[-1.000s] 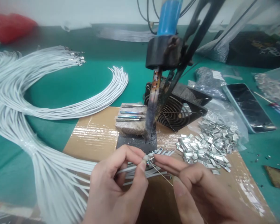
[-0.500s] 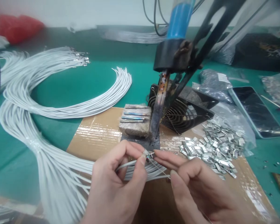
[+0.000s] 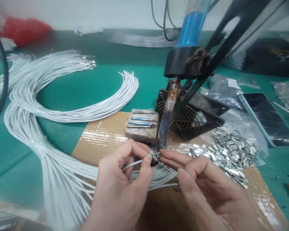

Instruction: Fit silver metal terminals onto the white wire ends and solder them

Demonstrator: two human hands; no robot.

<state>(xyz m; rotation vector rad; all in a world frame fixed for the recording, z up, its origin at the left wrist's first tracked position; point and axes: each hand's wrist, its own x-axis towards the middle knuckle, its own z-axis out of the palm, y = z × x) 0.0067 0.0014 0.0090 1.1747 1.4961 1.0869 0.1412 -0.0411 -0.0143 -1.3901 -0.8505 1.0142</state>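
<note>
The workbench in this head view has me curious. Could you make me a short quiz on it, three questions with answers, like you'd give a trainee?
1. Choose one. What does the left hand pinch?
A. the red bag
B. a white cable
C. the iron

2. True or false? The phone lies to the right of the fan in the picture.

3. Fill the gap. The pile of metal parts lies nearer the ___ hand.

Key
1. B
2. True
3. right (the right hand is on the pile's side)
</note>
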